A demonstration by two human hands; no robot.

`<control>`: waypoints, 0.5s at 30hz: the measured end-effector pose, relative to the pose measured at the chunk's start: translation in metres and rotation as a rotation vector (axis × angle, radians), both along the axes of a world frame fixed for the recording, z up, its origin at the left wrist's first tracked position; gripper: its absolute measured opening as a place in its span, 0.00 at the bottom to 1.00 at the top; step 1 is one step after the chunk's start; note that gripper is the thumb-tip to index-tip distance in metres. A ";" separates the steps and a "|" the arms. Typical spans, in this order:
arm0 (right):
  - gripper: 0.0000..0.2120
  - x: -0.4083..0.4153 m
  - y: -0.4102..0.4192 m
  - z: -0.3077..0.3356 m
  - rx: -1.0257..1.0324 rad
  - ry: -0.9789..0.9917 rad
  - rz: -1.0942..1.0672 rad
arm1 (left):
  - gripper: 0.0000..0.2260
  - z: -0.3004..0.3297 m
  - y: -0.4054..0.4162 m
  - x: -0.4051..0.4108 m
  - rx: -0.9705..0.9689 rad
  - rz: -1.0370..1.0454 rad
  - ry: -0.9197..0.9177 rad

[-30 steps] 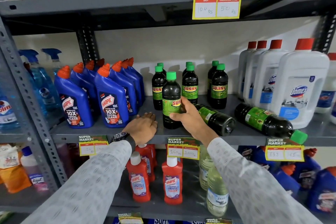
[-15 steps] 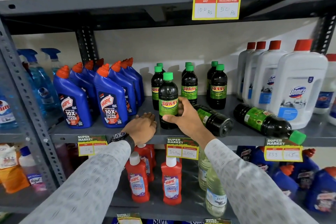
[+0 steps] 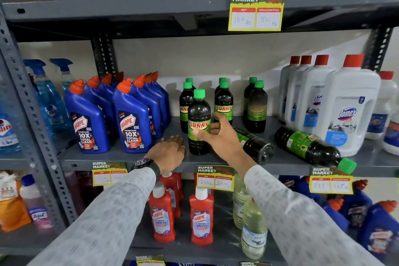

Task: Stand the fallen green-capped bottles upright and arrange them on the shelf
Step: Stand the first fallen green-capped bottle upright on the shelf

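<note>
since a second ago, right hand point(image 3: 224, 138) has turned the front sunny bottle point(image 3: 199, 122) label-forward; fingers loosely curled, thumb touching it. left hand point(image 3: 169, 153) lies flat on the shelf edge point(image 3: 71, 157). two green-capped bottles point(image 3: 311, 148) remain fallen, right. nearby: harpic point(image 3: 129, 119), domex point(image 3: 347, 112).

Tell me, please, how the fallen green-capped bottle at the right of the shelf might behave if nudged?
The fallen bottle lies on its round side with its green cap past the shelf edge, so it would probably roll and could drop. It looks full of dark liquid, so likely heavy for its size. Its smooth plastic may be slippery.
</note>
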State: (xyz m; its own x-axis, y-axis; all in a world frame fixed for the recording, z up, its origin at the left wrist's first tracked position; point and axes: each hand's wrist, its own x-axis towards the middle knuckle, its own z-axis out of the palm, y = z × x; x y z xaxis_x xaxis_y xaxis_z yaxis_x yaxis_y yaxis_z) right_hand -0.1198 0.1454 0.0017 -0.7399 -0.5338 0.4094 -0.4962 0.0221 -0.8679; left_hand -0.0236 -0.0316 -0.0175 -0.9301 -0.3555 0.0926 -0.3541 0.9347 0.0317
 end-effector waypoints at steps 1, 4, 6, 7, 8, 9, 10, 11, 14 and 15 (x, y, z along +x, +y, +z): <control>0.43 0.002 0.004 0.010 -0.008 -0.002 -0.014 | 0.26 0.002 -0.001 0.000 -0.016 0.000 -0.026; 0.33 0.001 0.041 0.050 -0.035 0.211 -0.236 | 0.26 0.014 0.017 -0.004 -0.076 -0.069 -0.048; 0.24 -0.013 0.055 0.073 0.130 0.388 -0.367 | 0.26 0.017 0.020 -0.003 -0.128 -0.067 -0.065; 0.21 -0.020 0.058 0.080 0.296 0.408 -0.381 | 0.26 0.017 0.019 0.000 -0.147 -0.058 -0.069; 0.19 -0.025 0.061 0.085 0.496 0.368 -0.367 | 0.25 0.015 0.016 0.003 -0.164 -0.047 -0.075; 0.19 -0.031 0.064 0.087 0.698 0.292 -0.337 | 0.25 0.012 0.014 0.005 -0.174 -0.039 -0.073; 0.22 -0.035 0.067 0.088 0.871 0.215 -0.298 | 0.25 0.010 0.013 0.007 -0.189 -0.042 -0.071; 0.27 -0.039 0.070 0.088 0.999 0.129 -0.258 | 0.25 0.008 0.012 0.009 -0.182 -0.041 -0.064; 0.39 -0.044 0.079 0.084 1.059 -0.151 -0.175 | 0.26 0.007 0.007 0.009 -0.066 -0.028 -0.007; 0.37 -0.044 0.081 0.082 1.030 -0.205 -0.163 | 0.26 0.007 0.007 0.009 -0.042 -0.027 0.002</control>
State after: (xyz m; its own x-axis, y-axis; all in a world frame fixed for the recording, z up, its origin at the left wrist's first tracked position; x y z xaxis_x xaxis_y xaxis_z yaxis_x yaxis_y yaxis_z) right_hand -0.1642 0.2267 0.0839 -0.8374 -0.4401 -0.3242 -0.2671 0.8469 -0.4598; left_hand -0.0149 -0.0249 -0.0100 -0.9392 -0.3258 0.1088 -0.3284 0.9445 -0.0071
